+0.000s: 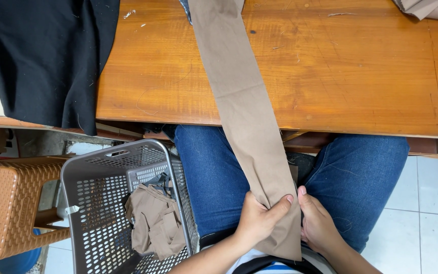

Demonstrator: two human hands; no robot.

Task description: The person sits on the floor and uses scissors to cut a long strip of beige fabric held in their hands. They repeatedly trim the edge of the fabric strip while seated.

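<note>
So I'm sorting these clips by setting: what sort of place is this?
Most likely a small sewing or garment workshop. Both hands, left and right, hold a long tan fabric strip running off a worn wooden table, with black cloth alongside and more tan pieces in a grey basket.

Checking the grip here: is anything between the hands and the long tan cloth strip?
Nothing visible. The left hand pinches the tan strip directly near its lower end, and the right hand touches its edge. The strip runs up over the lap onto the wooden table.
</note>
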